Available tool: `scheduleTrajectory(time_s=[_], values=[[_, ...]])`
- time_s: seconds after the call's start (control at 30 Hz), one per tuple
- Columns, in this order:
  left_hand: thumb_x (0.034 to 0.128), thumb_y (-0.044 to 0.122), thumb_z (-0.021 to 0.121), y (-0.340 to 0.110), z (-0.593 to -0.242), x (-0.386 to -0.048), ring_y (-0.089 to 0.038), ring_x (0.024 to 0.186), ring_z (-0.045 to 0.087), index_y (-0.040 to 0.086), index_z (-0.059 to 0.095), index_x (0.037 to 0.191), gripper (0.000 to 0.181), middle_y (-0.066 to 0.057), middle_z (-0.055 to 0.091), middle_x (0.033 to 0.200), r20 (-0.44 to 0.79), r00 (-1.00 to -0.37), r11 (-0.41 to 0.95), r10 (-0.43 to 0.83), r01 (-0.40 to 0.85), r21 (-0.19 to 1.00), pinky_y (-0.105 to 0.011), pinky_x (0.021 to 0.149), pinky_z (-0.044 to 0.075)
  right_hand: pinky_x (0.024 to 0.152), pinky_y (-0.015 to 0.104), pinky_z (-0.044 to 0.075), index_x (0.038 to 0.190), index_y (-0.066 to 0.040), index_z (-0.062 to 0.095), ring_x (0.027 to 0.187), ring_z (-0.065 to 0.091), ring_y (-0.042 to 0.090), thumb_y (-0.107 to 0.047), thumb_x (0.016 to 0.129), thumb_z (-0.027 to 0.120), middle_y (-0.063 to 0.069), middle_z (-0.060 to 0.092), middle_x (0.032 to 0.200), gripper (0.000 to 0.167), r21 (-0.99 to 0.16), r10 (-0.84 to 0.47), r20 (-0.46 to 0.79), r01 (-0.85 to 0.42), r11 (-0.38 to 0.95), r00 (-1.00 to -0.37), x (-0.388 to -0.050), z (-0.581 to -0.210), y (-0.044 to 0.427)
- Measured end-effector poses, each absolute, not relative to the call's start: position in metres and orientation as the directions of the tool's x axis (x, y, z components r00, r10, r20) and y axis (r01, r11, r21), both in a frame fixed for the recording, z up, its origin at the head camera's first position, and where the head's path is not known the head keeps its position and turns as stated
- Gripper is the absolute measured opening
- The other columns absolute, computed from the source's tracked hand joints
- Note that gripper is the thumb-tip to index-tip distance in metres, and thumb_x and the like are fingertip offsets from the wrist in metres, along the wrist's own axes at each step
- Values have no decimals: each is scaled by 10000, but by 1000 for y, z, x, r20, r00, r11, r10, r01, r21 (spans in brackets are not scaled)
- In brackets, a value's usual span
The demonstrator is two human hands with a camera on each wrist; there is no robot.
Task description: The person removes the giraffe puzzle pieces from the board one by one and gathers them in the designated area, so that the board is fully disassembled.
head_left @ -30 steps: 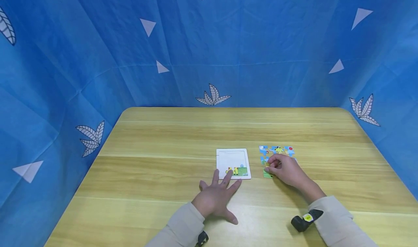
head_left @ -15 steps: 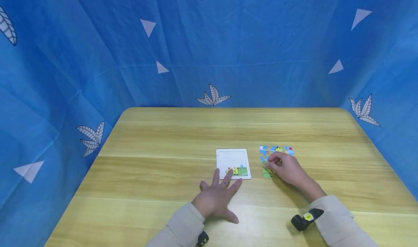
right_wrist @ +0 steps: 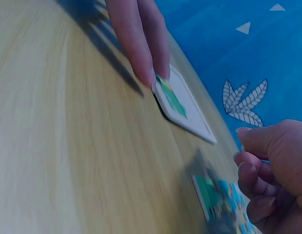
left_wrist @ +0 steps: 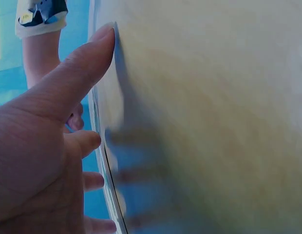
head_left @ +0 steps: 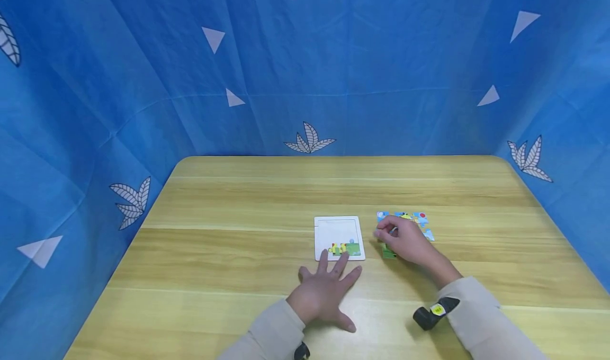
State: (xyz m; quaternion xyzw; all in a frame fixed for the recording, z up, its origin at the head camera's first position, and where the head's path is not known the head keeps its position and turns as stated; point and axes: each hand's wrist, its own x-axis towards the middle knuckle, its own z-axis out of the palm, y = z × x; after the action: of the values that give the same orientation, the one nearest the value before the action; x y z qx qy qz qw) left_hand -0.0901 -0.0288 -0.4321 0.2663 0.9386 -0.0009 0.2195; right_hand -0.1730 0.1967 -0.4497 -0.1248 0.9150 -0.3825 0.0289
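A white square puzzle board (head_left: 333,230) lies flat on the table, joined puzzle pieces (head_left: 351,250) with green and yellow print along its near side. My left hand (head_left: 321,295) is spread, its fingertips at the board's near edge. To the right, my right hand (head_left: 409,242) hovers over loose puzzle pieces (head_left: 423,218), its thumb and fingertips brought together in a pinch. Those curled fingers almost wholly hide the puzzle piece between them. In the right wrist view, the right hand (right_wrist: 282,165) hangs above the blurred loose pieces (right_wrist: 204,190), apart from the board (right_wrist: 190,105).
The wooden table (head_left: 229,206) carries the board and loose pieces. A blue curtain (head_left: 381,58) with leaf and triangle prints stands behind the far edge and at both sides. Each wrist wears a small black camera, the right one (head_left: 431,315) in plain view.
My right hand has shifted a little left from the loose pieces toward the board, fingertips still together. My left hand has slid slightly right and back, showing more of the pieces on the board.
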Motion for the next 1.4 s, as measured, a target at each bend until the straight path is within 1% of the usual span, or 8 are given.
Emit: scheduleTrajectory(time_s=[0.23,0.43,0.6,0.83,1.0,1.07,1.3,1.4], values=[[615,761,650,-26,-430,-87,-398,1428,121,440,143,1487,1059,53,53,1598,-397,-772,857,497,509,84,-665,854,358,625,279,467,908,-85,648,659,559,116,-158,880,654,14,642,812,78,-722,-310,55,-252,644,-949,-180,-448,178],[623,766,638,-24,-430,-88,-409,1419,153,457,146,1481,1035,60,58,1597,-404,-771,857,493,510,72,-679,850,357,643,270,470,887,-109,655,681,550,111,-158,885,644,-20,620,768,50,-729,-381,61,-302,614,-922,-186,-449,162],[626,774,627,-24,-431,-89,-407,1418,160,464,144,1478,1027,67,59,1596,-413,-769,858,488,509,67,-679,853,356,664,281,460,899,-108,663,698,540,112,-146,898,621,-24,611,774,57,-735,-440,28,-317,599,-897,-190,-449,152],[629,790,608,-25,-433,-89,-397,1416,178,470,157,1474,1010,77,75,1594,-402,-770,851,495,523,46,-659,834,371,684,287,467,893,-91,689,721,553,110,-111,907,601,-14,648,802,91,-746,-520,-17,-336,576,-854,-195,-452,146],[630,783,614,-25,-433,-89,-401,1416,173,467,164,1474,1007,74,81,1593,-394,-771,851,500,523,57,-669,841,364,686,277,460,890,-119,715,738,547,106,-145,917,601,-28,660,824,119,-761,-554,-59,-322,564,-830,-198,-455,145],[632,778,619,-25,-432,-89,-403,1417,168,466,168,1474,1005,72,80,1593,-396,-770,851,501,521,64,-674,846,359,681,276,460,894,-113,723,736,544,106,-149,920,598,-21,666,827,133,-766,-569,-70,-321,556,-819,-199,-455,146],[633,777,620,-25,-431,-89,-395,1420,164,467,169,1473,1003,75,83,1593,-403,-770,853,495,519,57,-673,852,359,769,322,455,886,-100,731,808,558,117,-124,926,581,-6,682,865,157,-772,-614,-120,-315,552,-780,-199,-451,147],[636,776,618,-25,-431,-89,-392,1423,155,469,164,1473,1001,77,78,1593,-408,-769,854,493,517,58,-672,855,356,780,329,453,887,-97,726,812,557,121,-116,926,579,-3,679,866,154,-771,-622,-132,-315,554,-772,-199,-449,147]])
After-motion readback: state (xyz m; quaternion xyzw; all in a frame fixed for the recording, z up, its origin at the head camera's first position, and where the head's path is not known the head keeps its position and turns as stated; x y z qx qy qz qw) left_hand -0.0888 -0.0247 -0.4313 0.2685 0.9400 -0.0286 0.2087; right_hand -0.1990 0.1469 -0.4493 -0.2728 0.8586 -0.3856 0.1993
